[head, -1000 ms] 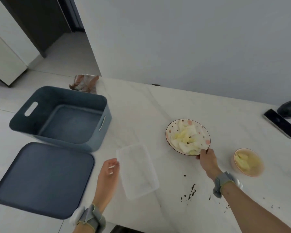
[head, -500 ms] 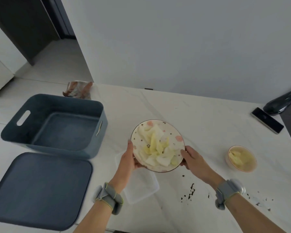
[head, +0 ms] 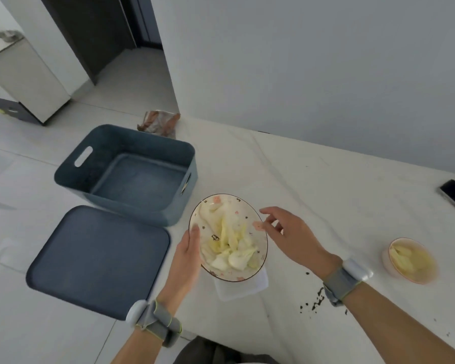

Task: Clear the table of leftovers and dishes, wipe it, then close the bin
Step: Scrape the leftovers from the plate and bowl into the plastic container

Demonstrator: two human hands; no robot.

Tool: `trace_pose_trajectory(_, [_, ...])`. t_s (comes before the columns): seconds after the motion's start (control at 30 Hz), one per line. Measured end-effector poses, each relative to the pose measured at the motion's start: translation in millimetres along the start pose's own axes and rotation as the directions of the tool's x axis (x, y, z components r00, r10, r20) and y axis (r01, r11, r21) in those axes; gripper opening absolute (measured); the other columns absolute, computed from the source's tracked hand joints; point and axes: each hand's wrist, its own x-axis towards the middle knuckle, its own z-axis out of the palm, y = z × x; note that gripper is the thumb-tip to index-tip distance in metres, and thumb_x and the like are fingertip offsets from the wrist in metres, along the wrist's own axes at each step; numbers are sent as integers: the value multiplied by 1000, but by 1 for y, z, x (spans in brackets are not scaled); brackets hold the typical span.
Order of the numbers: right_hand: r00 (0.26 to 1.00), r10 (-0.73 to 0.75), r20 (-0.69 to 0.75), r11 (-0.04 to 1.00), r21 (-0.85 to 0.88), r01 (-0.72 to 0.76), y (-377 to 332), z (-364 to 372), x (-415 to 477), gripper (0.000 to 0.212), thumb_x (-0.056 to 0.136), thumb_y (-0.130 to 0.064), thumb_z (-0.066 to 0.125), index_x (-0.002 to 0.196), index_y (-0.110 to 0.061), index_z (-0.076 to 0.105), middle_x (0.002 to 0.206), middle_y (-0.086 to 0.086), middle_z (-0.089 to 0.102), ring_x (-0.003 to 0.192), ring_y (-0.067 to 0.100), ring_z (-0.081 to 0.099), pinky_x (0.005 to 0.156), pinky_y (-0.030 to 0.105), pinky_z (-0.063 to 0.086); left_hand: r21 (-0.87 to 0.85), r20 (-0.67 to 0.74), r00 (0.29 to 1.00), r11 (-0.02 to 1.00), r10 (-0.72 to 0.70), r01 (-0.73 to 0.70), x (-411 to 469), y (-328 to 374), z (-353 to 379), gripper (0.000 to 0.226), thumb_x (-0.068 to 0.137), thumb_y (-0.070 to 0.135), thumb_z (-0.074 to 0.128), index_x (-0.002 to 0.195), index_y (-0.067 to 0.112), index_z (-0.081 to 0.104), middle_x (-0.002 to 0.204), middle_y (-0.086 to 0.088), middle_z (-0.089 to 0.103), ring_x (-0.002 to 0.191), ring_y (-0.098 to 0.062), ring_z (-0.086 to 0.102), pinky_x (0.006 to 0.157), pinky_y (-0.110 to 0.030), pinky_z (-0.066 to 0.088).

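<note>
Plate (head: 227, 236) of pale leftovers (head: 230, 244), a second ago flat on the table (head: 326, 185) under the right hand (head: 290, 237) alone, then lifted between both hands, now held by the left hand (head: 188, 254) only, tilted, nearer the blue bin (head: 132, 174). Right hand off the rim, fingers spread just beside the plate's right edge. Left hand, earlier resting beside the clear container (head: 241, 286), now cupped under the plate's left side. Container now mostly hidden below the plate. Camera view shifted right, the bin and its lid (head: 97, 261) nearer the middle
</note>
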Motion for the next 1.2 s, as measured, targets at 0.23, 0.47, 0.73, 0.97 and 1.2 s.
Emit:
trace_pose_trajectory(0.23, [977, -74, 201, 941, -311, 135, -52, 66, -4, 73, 82, -78, 46, 145, -41, 36, 114, -12, 60, 102, 11, 58, 92, 34, 49, 23, -52, 999, 1000, -5, 6, -26, -7, -19, 37, 104, 50, 30, 114, 36, 62, 109, 6, 73, 104, -10, 69, 96, -41, 54])
trace_pose_trajectory(0.47, [973, -63, 223, 950, -286, 127, -50, 104, -15, 62, 86, -70, 47, 137, -33, 45, 106, -6, 62, 101, 19, 60, 84, 36, 50, 99, -109, 994, 994, -31, 41, -39, -29, -38, 43, 101, 56, 30, 101, 27, 62, 101, -9, 71, 97, -28, 69, 91, -50, 56])
trace_pose_trajectory(0.73, [994, 66, 87, 996, -69, -60, -19, 99, -15, 27, 90, -39, 57, 113, -29, 64, 90, -7, 65, 77, 15, 59, 69, 32, 51, 103, -140, 990, 994, -26, 40, -35, -26, -34, 42, 101, 56, 30, 115, 29, 59, 105, 3, 72, 99, -15, 70, 90, -44, 58])
trace_pose_trajectory(0.97, [995, 92, 49, 993, -75, -88, 13, 94, -15, 20, 92, -32, 62, 107, -19, 66, 86, -3, 59, 72, 20, 58, 66, 31, 48, 227, -191, 981, 974, 46, -1, -38, -17, -32, 52, 100, 59, 26, 129, 22, 49, 109, 7, 66, 101, -14, 65, 77, -28, 51])
trace_pose_trajectory(1.2, [981, 123, 149, 963, -256, -82, 14, 95, -15, 56, 93, -45, 57, 141, -21, 44, 128, 0, 50, 88, 23, 65, 77, 35, 52, 287, -247, 967, 958, 66, 7, -43, -13, -30, 52, 101, 59, 23, 135, 25, 42, 113, 10, 62, 102, -8, 61, 78, -27, 49])
